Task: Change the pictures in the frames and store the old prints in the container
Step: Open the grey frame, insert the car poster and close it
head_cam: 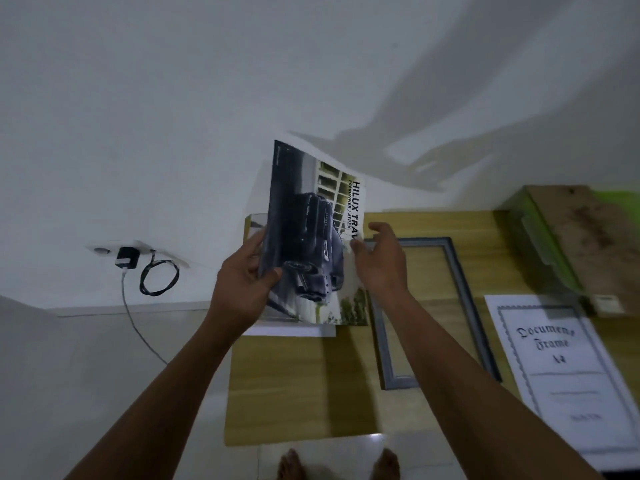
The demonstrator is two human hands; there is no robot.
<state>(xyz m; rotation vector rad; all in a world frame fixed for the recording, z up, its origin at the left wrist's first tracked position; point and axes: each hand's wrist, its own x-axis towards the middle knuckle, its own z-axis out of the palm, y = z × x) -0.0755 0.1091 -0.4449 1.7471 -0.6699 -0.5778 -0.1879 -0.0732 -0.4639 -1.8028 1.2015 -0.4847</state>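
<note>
Hidden, cropped and blurred parts of a head-camera view over a wooden desk (298,386)

The car print (308,237) covers the left hand's (242,289) fingers and most of the white sheet (294,330) at the desk's left edge; its headline runs off at "TRAV". The right hand (377,261) is motion-blurred over the grey frame's (467,289) top left corner. The certificate sheet (568,368) is cropped at the right edge, small print unreadable. Bare feet (339,465) are cut off below

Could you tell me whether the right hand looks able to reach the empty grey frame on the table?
Probably yes: the right hand hovers open just beside the grey frame, with nothing between them.
</note>
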